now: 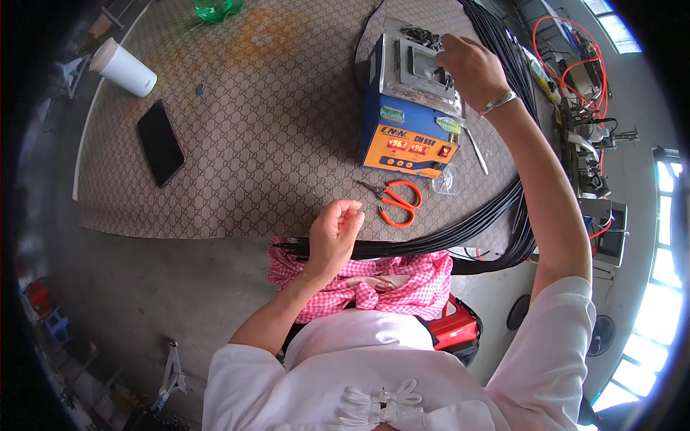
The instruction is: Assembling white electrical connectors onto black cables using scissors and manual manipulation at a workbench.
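Note:
A blue and orange solder pot (407, 136) with a red lit display stands on the patterned table cover. Its square metal top (424, 75) carries dark, crusty residue around the opening. Over the far right part of this top, my right hand (476, 70) is closed, fingertips pressed together and pointing down; what they pinch, if anything, is too small to make out. At the table's near edge my left hand (335, 235) is closed, its fingers curled toward the thumb, with any content hidden. Orange-handled snips (397, 202) lie just right of it, in front of the pot.
Black cables (474, 228) run in a thick bundle along the near and right edges. A slim metal tool (476, 151) and a small clear plastic piece (445, 180) lie beside the pot. Further left are a black phone (161, 143), a white cup (123, 67) and a green container (218, 8).

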Available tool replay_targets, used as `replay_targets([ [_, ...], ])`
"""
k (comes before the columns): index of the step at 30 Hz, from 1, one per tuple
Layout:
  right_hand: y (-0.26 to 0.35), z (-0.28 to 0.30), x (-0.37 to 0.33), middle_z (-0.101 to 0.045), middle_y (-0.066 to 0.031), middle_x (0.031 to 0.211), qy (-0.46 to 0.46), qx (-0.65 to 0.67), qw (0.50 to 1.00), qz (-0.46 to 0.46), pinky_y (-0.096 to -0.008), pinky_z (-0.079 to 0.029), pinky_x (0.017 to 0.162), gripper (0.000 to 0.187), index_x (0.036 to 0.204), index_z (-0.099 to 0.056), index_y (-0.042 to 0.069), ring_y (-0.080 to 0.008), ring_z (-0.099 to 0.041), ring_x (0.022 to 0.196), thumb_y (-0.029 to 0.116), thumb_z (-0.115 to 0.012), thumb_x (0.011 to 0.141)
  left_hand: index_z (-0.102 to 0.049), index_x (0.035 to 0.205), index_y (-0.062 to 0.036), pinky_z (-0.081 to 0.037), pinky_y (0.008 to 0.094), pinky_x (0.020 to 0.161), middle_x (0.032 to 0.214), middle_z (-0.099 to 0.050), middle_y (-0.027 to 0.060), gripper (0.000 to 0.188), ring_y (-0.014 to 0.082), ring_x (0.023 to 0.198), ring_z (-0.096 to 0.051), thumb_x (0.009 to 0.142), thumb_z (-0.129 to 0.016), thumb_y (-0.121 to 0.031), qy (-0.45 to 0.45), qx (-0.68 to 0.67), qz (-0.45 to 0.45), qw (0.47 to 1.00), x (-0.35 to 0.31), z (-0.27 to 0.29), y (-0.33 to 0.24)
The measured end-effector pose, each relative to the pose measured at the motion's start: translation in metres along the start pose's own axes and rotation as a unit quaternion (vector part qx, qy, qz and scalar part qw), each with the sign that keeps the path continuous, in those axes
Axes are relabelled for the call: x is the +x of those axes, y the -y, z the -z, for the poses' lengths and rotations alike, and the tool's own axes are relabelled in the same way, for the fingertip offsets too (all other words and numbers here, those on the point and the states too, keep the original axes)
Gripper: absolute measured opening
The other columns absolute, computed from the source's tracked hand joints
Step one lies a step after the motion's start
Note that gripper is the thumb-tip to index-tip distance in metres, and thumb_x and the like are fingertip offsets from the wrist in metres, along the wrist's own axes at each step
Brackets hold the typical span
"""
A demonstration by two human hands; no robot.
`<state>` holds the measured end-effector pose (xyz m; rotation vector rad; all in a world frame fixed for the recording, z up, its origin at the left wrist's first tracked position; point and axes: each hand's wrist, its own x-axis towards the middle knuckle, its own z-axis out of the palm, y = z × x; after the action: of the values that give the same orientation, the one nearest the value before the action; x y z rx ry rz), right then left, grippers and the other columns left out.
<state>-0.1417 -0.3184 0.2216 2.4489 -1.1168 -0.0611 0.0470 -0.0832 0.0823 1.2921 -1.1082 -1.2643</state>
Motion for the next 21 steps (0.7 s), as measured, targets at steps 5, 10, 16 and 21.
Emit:
replay_targets([
  [5,0.001,-0.001,0.002,-0.054,-0.0054,0.088,0.011,-0.003,1.000,0.006,-0.0329,-0.050,0.073,0.007,0.074,-0.061,0.009,-0.0215,-0.056,0.089,0.007,-0.055,0.070,-0.055,0.095,0.0003,-0.046,0.0230,0.064,0.080,-0.056,0.0053,0.016,0.0098,0.070,-0.054,0.081,-0.058,-0.006,0.002,-0.011,0.006,1.000,0.000,0.001,-0.001],
  [10,0.004,-0.002,0.004,-0.054,-0.0060,0.088,0.005,-0.005,1.000,0.001,-0.0330,-0.050,0.073,0.006,0.074,-0.060,0.008,-0.0221,-0.057,0.088,0.007,-0.055,0.070,-0.055,0.095,0.0004,-0.046,0.0229,0.065,0.081,-0.057,0.0054,0.016,0.0098,0.070,-0.054,0.081,-0.058,-0.006,0.004,-0.013,0.014,1.000,0.001,0.002,0.001],
  [16,0.000,0.005,-0.003,-0.051,-0.0064,0.081,-0.039,0.037,0.999,-0.006,-0.0326,-0.048,0.070,0.004,0.073,-0.059,0.007,-0.0219,-0.056,0.083,0.007,-0.055,0.072,-0.055,0.095,0.0009,-0.046,0.0222,0.064,0.080,-0.056,0.0047,0.016,0.0090,0.070,-0.054,0.081,-0.058,-0.006,0.001,-0.024,0.016,1.000,0.000,0.002,-0.001],
  [21,-0.003,0.020,-0.023,-0.055,-0.0066,0.079,-0.083,0.144,0.983,-0.074,-0.0332,-0.048,0.070,0.011,0.079,-0.063,0.009,-0.0230,-0.057,0.079,0.005,-0.059,0.070,-0.055,0.095,0.0010,-0.045,0.0213,0.064,0.080,-0.057,0.0039,0.015,0.0078,0.070,-0.053,0.082,-0.057,-0.006,0.000,-0.028,0.022,0.999,0.000,0.001,-0.004],
])
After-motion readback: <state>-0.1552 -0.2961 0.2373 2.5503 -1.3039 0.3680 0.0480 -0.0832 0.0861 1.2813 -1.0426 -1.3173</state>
